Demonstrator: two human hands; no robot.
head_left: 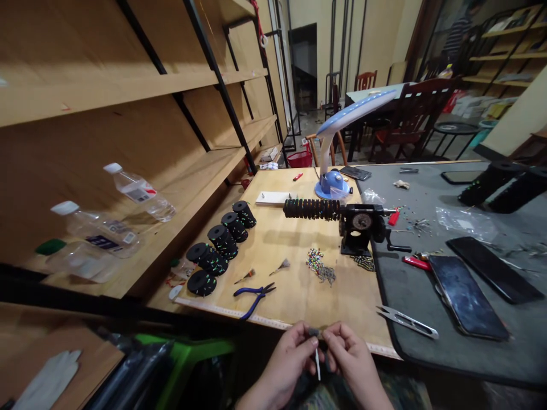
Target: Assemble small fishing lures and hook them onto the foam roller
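Note:
In the head view my left hand and my right hand meet at the table's front edge, fingertips pinched close together. Between them is a small dark grey piece, too small to name, and a thin white stick points down from the left fingers. Beyond the hands lie blue-handled pliers, two small tufted pieces with dark tips, and a pile of coloured beads beside small metal fittings. Thread snips rest to the right on the grey mat.
A hand-cranked winder carries a row of black spools. Several black foam spools line the left edge. A blue desk lamp stands behind. Phones lie on the mat. Shelves with bottles rise at left.

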